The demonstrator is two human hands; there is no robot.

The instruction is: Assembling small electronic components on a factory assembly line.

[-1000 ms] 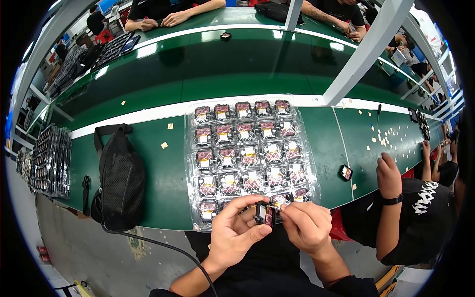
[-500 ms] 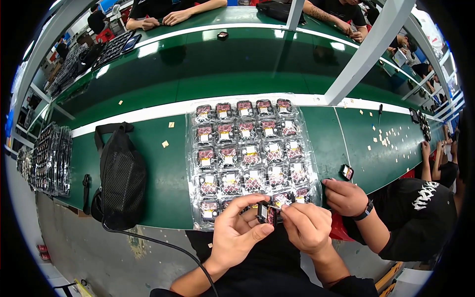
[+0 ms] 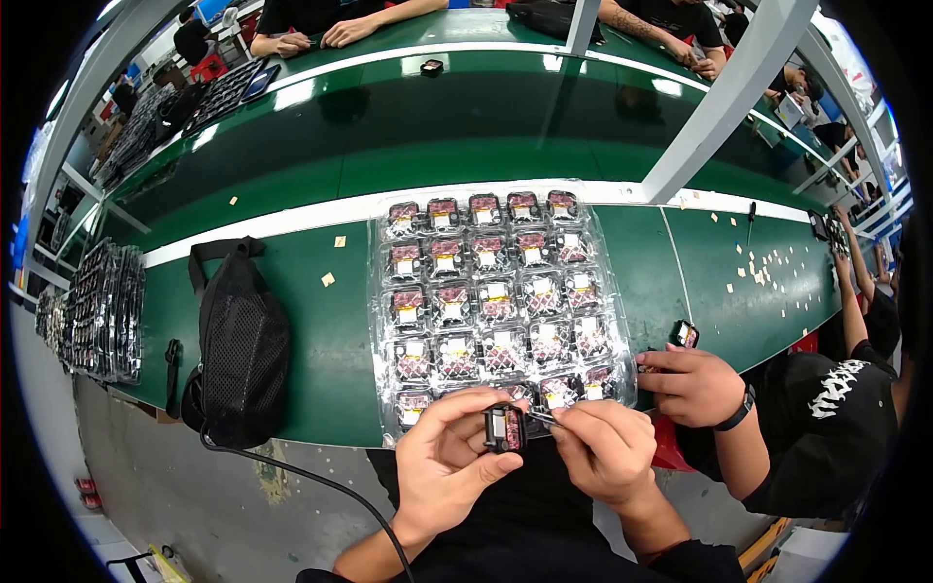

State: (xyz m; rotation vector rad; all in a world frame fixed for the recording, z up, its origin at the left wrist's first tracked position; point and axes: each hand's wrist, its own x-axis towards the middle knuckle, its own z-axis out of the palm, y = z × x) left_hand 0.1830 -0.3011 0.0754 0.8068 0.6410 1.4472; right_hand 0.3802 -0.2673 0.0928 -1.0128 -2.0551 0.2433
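In front of my chest, my left hand [image 3: 442,471] pinches a small black square electronic module [image 3: 503,428] between thumb and fingers; a pale label and reddish circuit board show on it. My right hand [image 3: 607,449] is closed on a thin pointed metal tool [image 3: 542,419], possibly tweezers. Its tip points at the module's right edge; whether they touch I cannot tell. Just beyond both hands lies a clear plastic tray [image 3: 379,384] with rows of similar modules, each in its own pocket. My left hand hides part of the nearest row.
A black mesh bag [image 3: 243,345] lies left on the green table [image 3: 330,389], near stacked trays [image 3: 102,311]. To the right, a co-worker's hand [image 3: 695,387] rests near another module [image 3: 684,334]. Small pale pieces [image 3: 763,267] are scattered farther right. A grey post [image 3: 724,107] rises beyond.
My left hand has shifted slightly left and turned the module so its labelled side shows more. The metal tool remains beside its right edge. The co-worker's hand at right has changed its pose.
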